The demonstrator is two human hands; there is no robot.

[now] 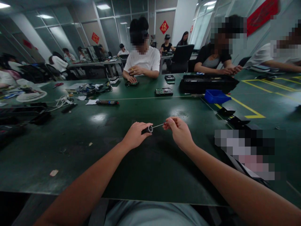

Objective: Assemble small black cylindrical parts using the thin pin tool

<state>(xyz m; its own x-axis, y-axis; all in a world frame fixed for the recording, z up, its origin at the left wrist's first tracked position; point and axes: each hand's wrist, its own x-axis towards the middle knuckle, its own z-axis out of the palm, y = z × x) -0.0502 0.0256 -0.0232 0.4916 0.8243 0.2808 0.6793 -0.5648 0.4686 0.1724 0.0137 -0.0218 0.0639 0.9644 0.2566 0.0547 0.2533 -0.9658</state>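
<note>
My left hand (135, 134) is closed round a short black screwdriver handle (147, 129) with a silver collar, held just above the dark green table (98, 150). A thin metal shaft (158, 125) runs from the collar to my right hand (178, 131), whose fingertips pinch its far end. Both hands hover over the table's middle, close together.
A hard drive (164, 91) and a second screwdriver (107, 102) lie farther out. A blue tray (216, 96) and black trays (208, 83) sit right of centre. Cables and a white fan (30, 95) crowd the left. Other people work across the table.
</note>
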